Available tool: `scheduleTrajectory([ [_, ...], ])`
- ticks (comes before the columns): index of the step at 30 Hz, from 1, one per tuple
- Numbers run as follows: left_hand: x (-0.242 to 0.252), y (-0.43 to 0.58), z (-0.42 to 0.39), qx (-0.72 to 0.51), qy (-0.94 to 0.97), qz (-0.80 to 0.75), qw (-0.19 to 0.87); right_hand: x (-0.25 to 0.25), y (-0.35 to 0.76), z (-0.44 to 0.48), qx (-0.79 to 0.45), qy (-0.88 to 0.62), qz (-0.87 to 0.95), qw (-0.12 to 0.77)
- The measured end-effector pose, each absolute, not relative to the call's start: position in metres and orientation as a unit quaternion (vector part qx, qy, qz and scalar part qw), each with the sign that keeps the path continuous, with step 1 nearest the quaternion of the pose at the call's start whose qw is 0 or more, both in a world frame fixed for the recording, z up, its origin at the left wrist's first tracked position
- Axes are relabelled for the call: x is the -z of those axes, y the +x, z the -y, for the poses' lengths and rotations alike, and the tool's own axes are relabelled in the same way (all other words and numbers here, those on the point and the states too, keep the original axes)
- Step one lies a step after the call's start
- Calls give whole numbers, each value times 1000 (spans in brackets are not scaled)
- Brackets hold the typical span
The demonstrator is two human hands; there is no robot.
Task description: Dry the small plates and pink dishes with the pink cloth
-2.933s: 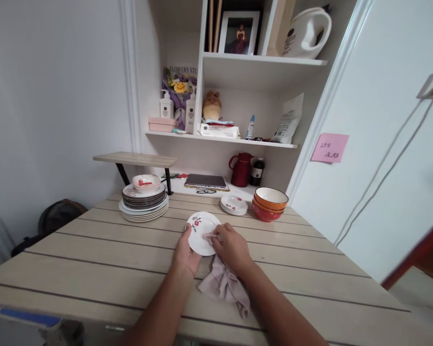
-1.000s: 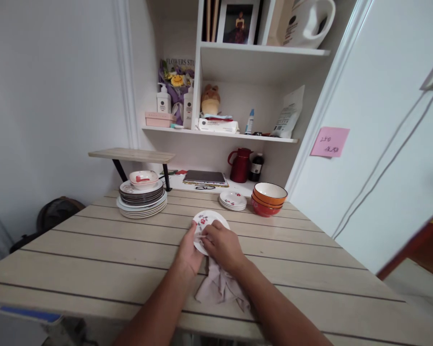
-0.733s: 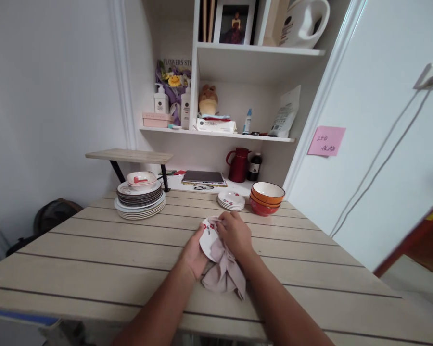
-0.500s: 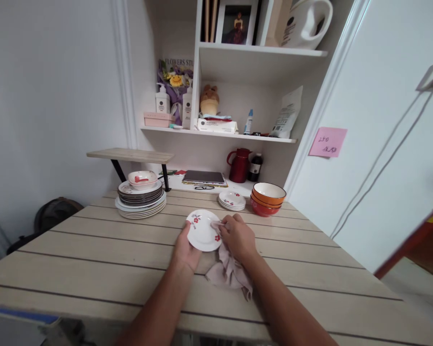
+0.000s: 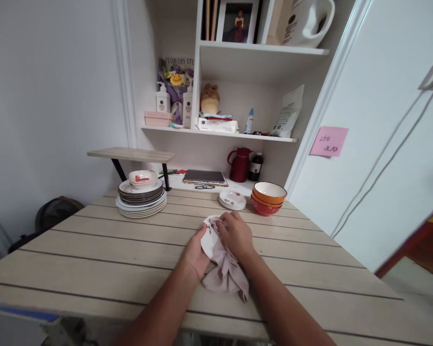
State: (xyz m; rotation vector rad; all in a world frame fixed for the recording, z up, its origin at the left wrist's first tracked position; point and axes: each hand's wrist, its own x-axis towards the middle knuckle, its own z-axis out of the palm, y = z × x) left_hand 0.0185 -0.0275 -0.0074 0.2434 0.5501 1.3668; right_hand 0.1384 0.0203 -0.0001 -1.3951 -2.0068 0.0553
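A small white plate [image 5: 208,242] with red flowers is tilted up above the table, its left edge gripped by my left hand [image 5: 197,252]. My right hand [image 5: 238,234] is closed on a dusty-pink cloth [image 5: 225,271] and presses it to the plate's right side. The cloth covers much of the plate and its loose end hangs down toward the tabletop. Just beyond my hands stands a short stack of matching small plates [image 5: 232,200]. To the right of that stack are nested orange and red bowls [image 5: 269,198].
On the left of the slatted wooden table [image 5: 94,259] rises a taller stack of plates [image 5: 141,204] topped by a bowl [image 5: 143,178], near a small raised shelf [image 5: 130,154]. At the back are a laptop [image 5: 204,176], glasses [image 5: 205,187], a red jug [image 5: 239,165] and a dark bottle [image 5: 256,166].
The plate has turned from facing up to a steeper tilt and shifted slightly right with my left hand. The cloth now covers more of it.
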Motion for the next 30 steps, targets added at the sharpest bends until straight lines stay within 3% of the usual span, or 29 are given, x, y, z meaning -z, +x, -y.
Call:
scheduleTrajectory([
  [7, 5, 6, 23, -676, 56, -268, 684, 3, 145, -22, -28, -579, 757, 303],
  [12, 2, -7, 21, -718, 21, -267, 643, 3, 116, 8, -41, -471, 841, 264],
  [17, 4, 0, 25, -679, 39, -269, 682, 2, 105, 14, -42, -396, 874, 280],
  [25, 13, 13, 24, -632, 107, -250, 726, 3, 148, -32, -33, -557, 745, 366],
  [30, 11, 2, 19, -673, 55, -250, 694, 2, 153, -28, -41, -583, 739, 335],
])
